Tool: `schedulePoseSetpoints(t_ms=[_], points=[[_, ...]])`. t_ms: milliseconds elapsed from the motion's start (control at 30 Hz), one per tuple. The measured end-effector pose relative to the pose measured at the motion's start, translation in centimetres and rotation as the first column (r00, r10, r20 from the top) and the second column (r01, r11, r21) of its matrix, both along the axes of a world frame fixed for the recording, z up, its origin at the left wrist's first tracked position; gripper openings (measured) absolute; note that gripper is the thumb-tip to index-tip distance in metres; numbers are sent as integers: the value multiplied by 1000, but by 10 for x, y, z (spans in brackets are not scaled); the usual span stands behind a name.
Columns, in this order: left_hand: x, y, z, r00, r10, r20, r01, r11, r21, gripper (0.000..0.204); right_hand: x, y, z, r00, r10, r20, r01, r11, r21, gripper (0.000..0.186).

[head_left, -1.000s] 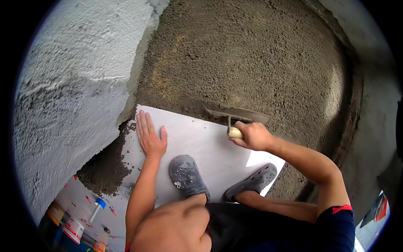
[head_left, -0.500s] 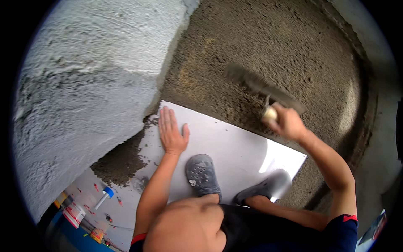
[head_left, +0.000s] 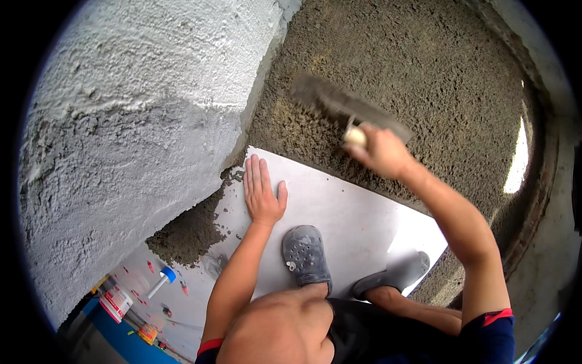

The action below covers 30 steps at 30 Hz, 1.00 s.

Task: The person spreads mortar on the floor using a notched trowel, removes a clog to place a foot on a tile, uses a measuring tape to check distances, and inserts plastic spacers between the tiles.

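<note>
At lower centre, we're resting an outstretched left hand (head_left: 264, 197) on the laid tile (head_left: 348, 215); our right hand (head_left: 383, 151) is gripping a trowel (head_left: 357, 109) over mortar (head_left: 436, 73), upper right, rough and untiled.

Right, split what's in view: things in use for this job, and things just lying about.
In use:
- trowel, in the right hand
- white slab, under the left hand
- rough mortar-like bed

Apparently just lying about:
- blue-topped white-handled tool
- red-and-white tub
- small red pieces
</note>
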<state>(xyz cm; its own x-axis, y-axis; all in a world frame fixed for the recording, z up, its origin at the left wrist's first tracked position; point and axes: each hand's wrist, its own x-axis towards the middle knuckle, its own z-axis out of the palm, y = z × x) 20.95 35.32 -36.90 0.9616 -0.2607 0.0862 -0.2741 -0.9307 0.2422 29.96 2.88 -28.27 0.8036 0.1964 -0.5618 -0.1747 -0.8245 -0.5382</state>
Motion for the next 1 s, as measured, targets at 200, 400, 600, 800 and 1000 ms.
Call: schedulePoseSetpoints(t_ms=[200,400,600,800,1000], points=[[3,0,0,999,22,-26,-22,1000,-2,77,25,-30,20,927,-294,231,306,952,-16,43],[4,3,-3,994,52,-100,-53,999,-8,79,-21,33,7,996,46,75,-64,962,264,45],[3,-2,0,999,11,-47,-10,1000,16,74,15,14,-9,939,-332,85,296,910,289,52],[2,-2,6,999,1,-37,0,999,34,74,41,-113,-19,630,-747,211,751,655,80,57],[6,-8,11,1000,8,-28,-7,1000,25,74,27,-129,-5,452,-833,319,833,523,184,53]])
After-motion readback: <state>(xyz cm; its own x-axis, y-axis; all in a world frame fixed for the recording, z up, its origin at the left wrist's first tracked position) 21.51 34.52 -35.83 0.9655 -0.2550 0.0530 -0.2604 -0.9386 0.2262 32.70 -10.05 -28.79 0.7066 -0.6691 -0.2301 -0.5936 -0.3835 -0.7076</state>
